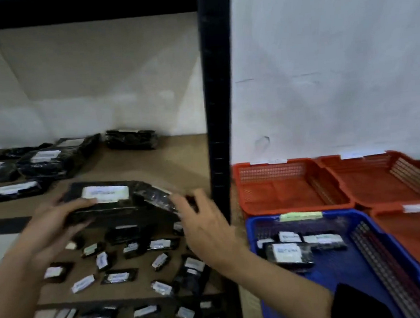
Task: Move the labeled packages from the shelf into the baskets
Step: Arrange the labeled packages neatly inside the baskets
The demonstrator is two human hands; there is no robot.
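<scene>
Two hands work at the brown wooden shelf [154, 162]: the left hand [52, 224] grips a large flat black plastic-wrapped package with a white label [102, 198] by its near edge, and the right hand [203, 224] pinches a smaller black wrapped package [154, 197] beside it. Three labeled packages lie in the blue plastic basket [336, 274], beside the orange plastic baskets [290, 185]

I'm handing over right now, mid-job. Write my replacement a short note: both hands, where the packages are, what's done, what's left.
Left hand grips a large black labeled package above the shelf.
Right hand touches a smaller package beside it; its grip is unclear through blur.
Done: a few packages lie in the blue basket.
Left: many packages on the shelf levels; the red baskets look empty.
</scene>
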